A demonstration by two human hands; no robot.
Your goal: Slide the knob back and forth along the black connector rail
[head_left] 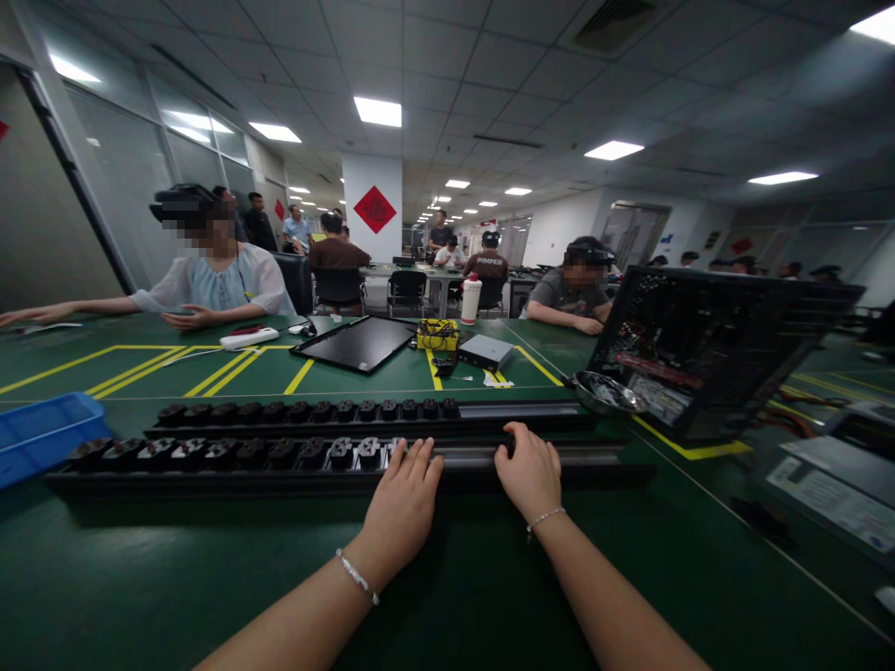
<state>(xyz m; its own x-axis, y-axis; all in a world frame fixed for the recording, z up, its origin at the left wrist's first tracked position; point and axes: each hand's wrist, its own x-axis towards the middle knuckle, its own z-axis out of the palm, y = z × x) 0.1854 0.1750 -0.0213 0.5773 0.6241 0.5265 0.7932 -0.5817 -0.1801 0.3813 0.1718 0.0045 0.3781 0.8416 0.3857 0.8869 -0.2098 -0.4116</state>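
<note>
A long black rail (461, 480) lies across the green table in front of me, with a row of black socket modules (253, 454) along its left part. My left hand (406, 499) rests on this rail at the right end of the row, fingers stretched out over the last modules. Further right, my right hand (531, 471) is closed in a pinch over the rail's bare channel. Between its thumb and forefinger shows a small black piece (511, 447), mostly hidden, which looks like a socket module. Behind lies a second rail (517, 410), also partly filled with modules.
A blue tray (48, 433) sits at left. To the right stand a metal bowl (612, 391) and an open computer case (699, 354). Beyond the rails lie a black panel (356, 343), a grey drive (486, 351) and a yellow box (437, 334) with cables. Two people sit across the table.
</note>
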